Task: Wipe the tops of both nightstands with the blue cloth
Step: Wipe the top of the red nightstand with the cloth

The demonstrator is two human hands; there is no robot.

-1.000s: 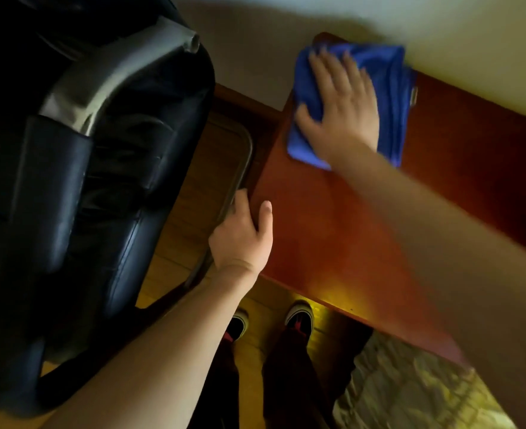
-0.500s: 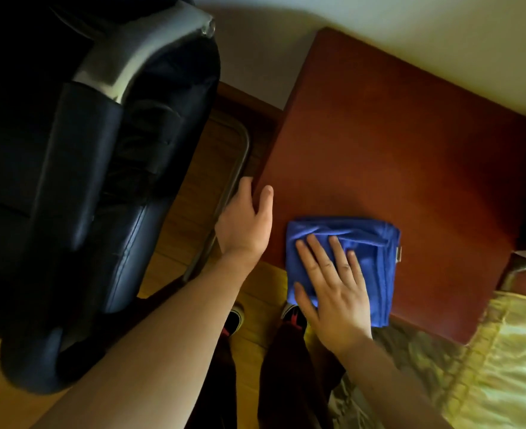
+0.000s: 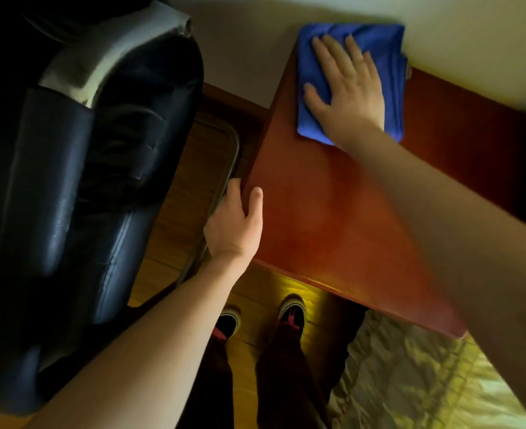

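Observation:
A reddish-brown wooden nightstand (image 3: 332, 218) fills the middle of the view, its top bare apart from the cloth. The folded blue cloth (image 3: 388, 51) lies at the far left corner of the top, against the wall. My right hand (image 3: 348, 91) presses flat on the cloth, fingers spread and pointing to the wall. My left hand (image 3: 235, 218) grips the nightstand's left edge, thumb on top and fingers down the side. Only this one nightstand is in view.
A black leather armchair (image 3: 79, 187) with a grey metal arm stands close on the left, a narrow strip of wooden floor (image 3: 190, 193) between it and the nightstand. A yellowish bedspread (image 3: 410, 376) lies at lower right. My shoes (image 3: 291, 311) stand below the front edge.
My right hand has pushed the cloth from the near front edge back up to the far corner by the wall. The left hand has stayed on the left edge.

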